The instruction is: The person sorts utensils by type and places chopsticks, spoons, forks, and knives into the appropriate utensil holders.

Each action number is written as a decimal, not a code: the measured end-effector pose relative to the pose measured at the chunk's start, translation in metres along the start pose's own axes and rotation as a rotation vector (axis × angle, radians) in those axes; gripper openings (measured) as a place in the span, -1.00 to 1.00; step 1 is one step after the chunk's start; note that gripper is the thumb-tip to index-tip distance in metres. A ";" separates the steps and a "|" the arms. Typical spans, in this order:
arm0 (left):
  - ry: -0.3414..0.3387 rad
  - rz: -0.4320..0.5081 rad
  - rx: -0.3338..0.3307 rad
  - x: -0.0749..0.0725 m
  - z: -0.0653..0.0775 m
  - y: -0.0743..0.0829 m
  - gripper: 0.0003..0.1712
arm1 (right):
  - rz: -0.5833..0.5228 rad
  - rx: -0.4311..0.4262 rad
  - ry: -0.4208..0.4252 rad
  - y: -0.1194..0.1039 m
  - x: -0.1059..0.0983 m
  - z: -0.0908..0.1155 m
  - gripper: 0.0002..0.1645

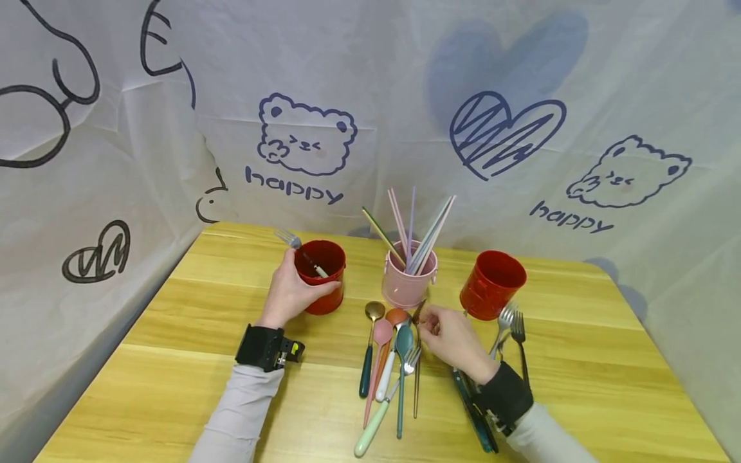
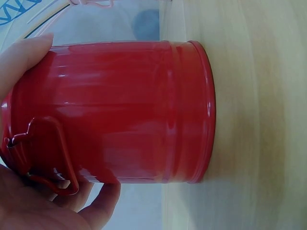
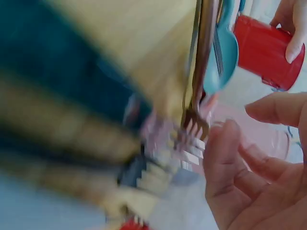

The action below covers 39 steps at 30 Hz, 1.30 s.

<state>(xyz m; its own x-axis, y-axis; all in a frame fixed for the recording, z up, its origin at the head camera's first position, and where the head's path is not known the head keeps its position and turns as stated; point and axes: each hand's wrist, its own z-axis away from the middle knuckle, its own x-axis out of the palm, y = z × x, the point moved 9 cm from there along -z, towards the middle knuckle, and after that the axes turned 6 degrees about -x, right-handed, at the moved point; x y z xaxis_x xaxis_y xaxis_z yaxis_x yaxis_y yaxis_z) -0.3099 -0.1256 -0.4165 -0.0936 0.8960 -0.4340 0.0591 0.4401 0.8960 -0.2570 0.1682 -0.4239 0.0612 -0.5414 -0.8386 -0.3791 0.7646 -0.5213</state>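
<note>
My left hand (image 1: 295,290) holds a small red metal bucket (image 2: 115,110) upright on the table, thumb on one side and fingers curled round the other. A fork (image 1: 289,238) leans out over that bucket's rim, tines up. My right hand (image 1: 454,337) hovers over the cutlery, its thumb and fingers apart in the right wrist view with nothing between them. Close to its fingertips lies a brown fork (image 3: 196,120). Left of it lie a teal spoon (image 1: 404,341), a pink spoon (image 1: 382,333), a gold-bowled spoon (image 1: 375,311) and a green-handled fork (image 1: 373,429).
A pink bucket (image 1: 404,286) of straws (image 1: 425,238) stands at the back middle. A second red bucket (image 1: 483,292) stands right of it. More forks (image 1: 518,328) and teal-handled cutlery (image 1: 471,411) lie beside and under my right arm. White printed cloth hangs behind.
</note>
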 end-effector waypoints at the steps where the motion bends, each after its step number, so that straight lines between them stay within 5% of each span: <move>1: 0.001 -0.001 0.002 0.000 0.000 0.000 0.07 | 0.010 0.004 -0.007 0.002 -0.004 0.003 -0.88; 10: 0.004 -0.005 0.008 -0.001 0.000 0.002 0.08 | 0.128 0.067 -0.051 0.032 -0.035 0.025 -0.81; 24: -0.001 -0.011 -0.006 -0.001 0.000 0.001 0.08 | 0.154 0.268 -0.221 0.068 -0.022 0.043 -0.76; 39: 0.001 -0.024 -0.014 -0.001 0.000 0.000 0.08 | 0.194 0.239 -0.258 0.065 -0.016 0.038 -0.48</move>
<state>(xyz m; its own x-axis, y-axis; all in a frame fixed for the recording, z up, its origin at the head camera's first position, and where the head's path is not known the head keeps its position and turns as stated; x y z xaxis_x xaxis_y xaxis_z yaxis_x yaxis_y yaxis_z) -0.3094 -0.1264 -0.4159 -0.0955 0.8851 -0.4556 0.0426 0.4609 0.8864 -0.2478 0.2400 -0.4501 0.2505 -0.2966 -0.9216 -0.1824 0.9204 -0.3458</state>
